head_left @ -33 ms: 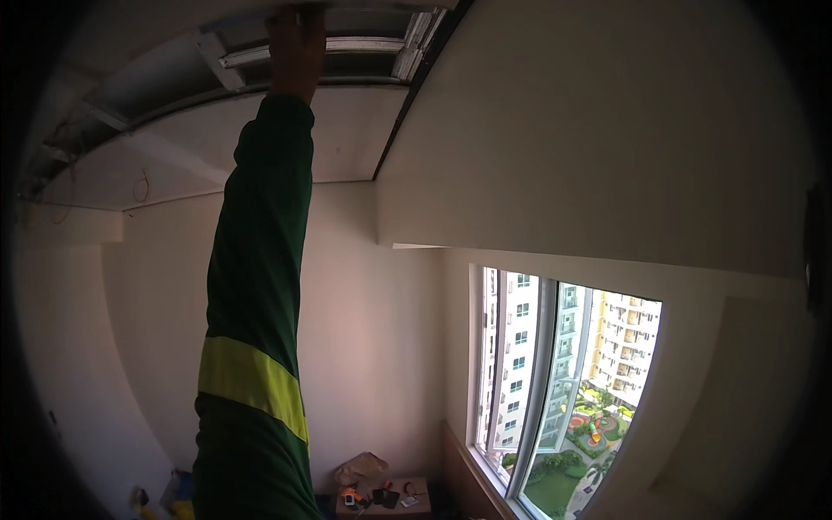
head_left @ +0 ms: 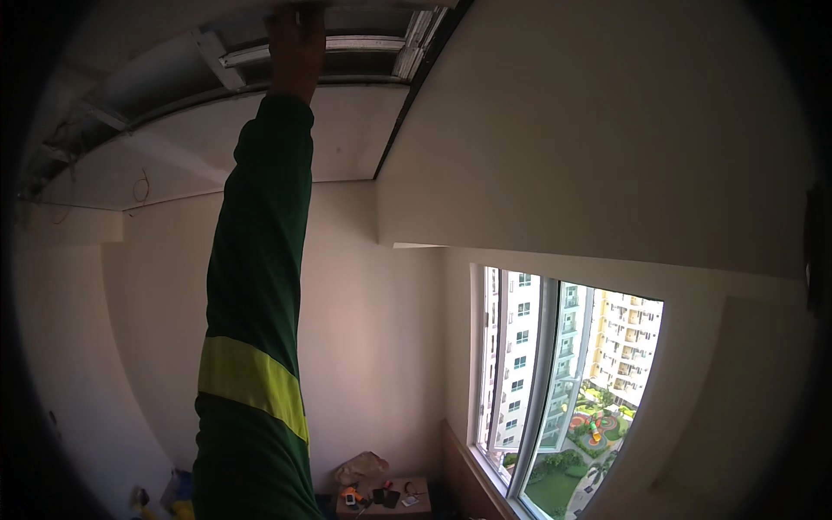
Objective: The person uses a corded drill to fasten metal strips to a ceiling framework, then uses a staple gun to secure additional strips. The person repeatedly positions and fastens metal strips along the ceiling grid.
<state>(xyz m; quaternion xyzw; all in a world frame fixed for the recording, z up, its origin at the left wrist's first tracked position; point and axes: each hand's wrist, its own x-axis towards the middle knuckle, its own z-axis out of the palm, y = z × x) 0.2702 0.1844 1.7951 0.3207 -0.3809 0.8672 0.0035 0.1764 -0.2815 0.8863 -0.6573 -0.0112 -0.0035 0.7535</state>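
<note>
My left hand [head_left: 296, 54] is raised to the opening in the ceiling, at the end of a long green sleeve with a yellow-green band. Its fingers are bent and closed at the near edge of the ceiling board [head_left: 186, 19]; shadow hides whatever they hold. Just behind the hand runs a pale metal ceiling channel [head_left: 364, 43], joined by a crosspiece [head_left: 218, 59] to its left. On the far side of the opening lies another pale ceiling board [head_left: 360, 121]. My right hand is out of view.
Loose wires [head_left: 141, 184] hang from the ceiling at left. An open window [head_left: 544, 381] stands at lower right, with tall buildings outside. Against the far wall, a box-like brown surface [head_left: 416, 503] bears small tools and a crumpled brown bag [head_left: 360, 468]. A deep beam [head_left: 607, 130] drops at right.
</note>
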